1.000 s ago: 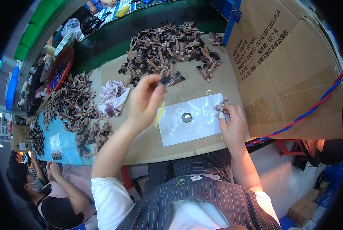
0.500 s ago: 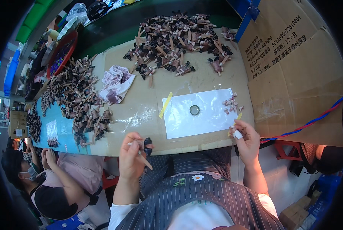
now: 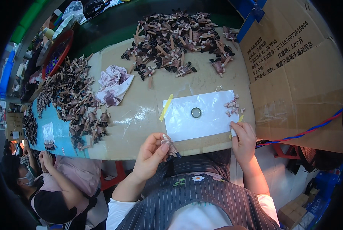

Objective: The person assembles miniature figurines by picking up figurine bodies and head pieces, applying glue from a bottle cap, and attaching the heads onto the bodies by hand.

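Note:
My left hand (image 3: 151,155) is closed around a small figurine (image 3: 169,145) with a pinkish-brown outfit and dark boots, above the table's front edge. Close to the paper's lower right corner, my right hand (image 3: 245,142) has its thumb and fingers pinched together. A white wrap or piece shows at its fingertips, and what they hold is too small to make out. Just beyond that hand lie several tiny pale pink parts (image 3: 232,105). A round metal bottle cap (image 3: 196,112) sits on the white sheet (image 3: 179,124), which yellow tape (image 3: 166,108) fixes at its left.
Figurines with wooden sticks form a heap (image 3: 175,42) at the back and another (image 3: 73,96) at the left. Between them is a crumpled stained cloth (image 3: 114,86). A tall cardboard box (image 3: 298,96) borders the right side, with a red-blue cable (image 3: 305,128). A co-worker (image 3: 56,191) sits at left.
My left hand has moved right and turned, so the figurine now shows its front with boots pointing down right. My right hand has shifted slightly, its fingers now drawn closer together.

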Motion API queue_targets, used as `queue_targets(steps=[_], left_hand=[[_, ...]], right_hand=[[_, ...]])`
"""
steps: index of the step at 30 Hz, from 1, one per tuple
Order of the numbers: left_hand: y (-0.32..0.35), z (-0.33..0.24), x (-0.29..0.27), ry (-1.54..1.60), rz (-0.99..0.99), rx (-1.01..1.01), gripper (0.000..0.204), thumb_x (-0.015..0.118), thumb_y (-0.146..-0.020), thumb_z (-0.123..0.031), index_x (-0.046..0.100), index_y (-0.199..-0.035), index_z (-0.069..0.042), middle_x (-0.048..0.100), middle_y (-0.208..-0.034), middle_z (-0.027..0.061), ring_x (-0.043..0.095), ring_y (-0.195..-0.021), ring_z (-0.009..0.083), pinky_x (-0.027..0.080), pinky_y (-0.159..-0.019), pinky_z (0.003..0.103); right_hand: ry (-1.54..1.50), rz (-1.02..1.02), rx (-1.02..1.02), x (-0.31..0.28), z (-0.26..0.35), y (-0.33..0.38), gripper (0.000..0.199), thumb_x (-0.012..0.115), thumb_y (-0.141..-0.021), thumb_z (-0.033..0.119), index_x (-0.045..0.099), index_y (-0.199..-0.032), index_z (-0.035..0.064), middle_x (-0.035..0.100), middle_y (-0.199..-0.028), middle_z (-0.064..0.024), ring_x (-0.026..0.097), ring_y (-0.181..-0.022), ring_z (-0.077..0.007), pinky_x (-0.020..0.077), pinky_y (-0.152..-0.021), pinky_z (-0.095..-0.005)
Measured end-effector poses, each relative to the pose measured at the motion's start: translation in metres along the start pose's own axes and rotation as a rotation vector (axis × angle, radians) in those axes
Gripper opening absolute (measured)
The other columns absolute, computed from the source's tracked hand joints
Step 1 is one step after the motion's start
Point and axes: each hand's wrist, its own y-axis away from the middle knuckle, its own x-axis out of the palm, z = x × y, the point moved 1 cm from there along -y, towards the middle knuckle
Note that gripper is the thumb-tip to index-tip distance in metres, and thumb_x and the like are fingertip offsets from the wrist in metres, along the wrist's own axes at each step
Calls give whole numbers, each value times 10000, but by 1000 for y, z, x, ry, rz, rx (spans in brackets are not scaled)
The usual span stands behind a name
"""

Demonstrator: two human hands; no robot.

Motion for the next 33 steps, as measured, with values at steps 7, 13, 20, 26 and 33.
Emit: queue_targets(steps=[7, 13, 20, 26, 33], left_hand=[[2, -11, 15, -26, 101, 86, 247, 516, -981, -46, 461, -1219, -12, 595, -1017, 39, 580, -896, 96, 481, -800, 239], [3, 3, 19, -34, 150, 140, 316, 561, -939, 8, 481, -1244, 14, 610, -1110, 88, 606, -991, 128, 489, -842, 262], [4, 2, 14, -177, 78, 180, 314, 577, -928, 28, 512, -1235, 29, 631, -1068, 90, 612, -989, 141, 492, -869, 276], [-1, 8, 2, -140, -1, 175, 290, 579, -922, 39, 529, -1207, 31, 631, -1069, 92, 621, -985, 150, 500, -878, 288], [-4, 11, -6, -140, -34, 226, 298, 582, -921, 42, 519, -1212, 31, 631, -1075, 88, 620, -986, 149, 504, -886, 286]], right_hand=[[-609, 6, 283, -5, 0, -4, 178, 611, -808, -91, 648, -974, -37, 641, -933, -122, 642, -849, -186, 503, -781, -282], [-1007, 112, 400, 1, 22, -20, 127, 627, -841, -64, 658, -961, -35, 664, -906, -80, 619, -884, -121, 493, -793, -261], [-364, 88, -104, 33, 38, -53, 252, 570, -703, -109, 653, -921, -14, 633, -868, -149, 621, -812, -301, 484, -726, -354], [-127, 99, -224, 43, 43, -57, 304, 563, -647, -108, 640, -925, -13, 602, -861, -154, 583, -816, -340, 468, -719, -419], [-8, 130, -251, 44, 49, -59, 318, 576, -646, -102, 639, -947, -21, 591, -873, -149, 571, -827, -332, 464, -729, -419]])
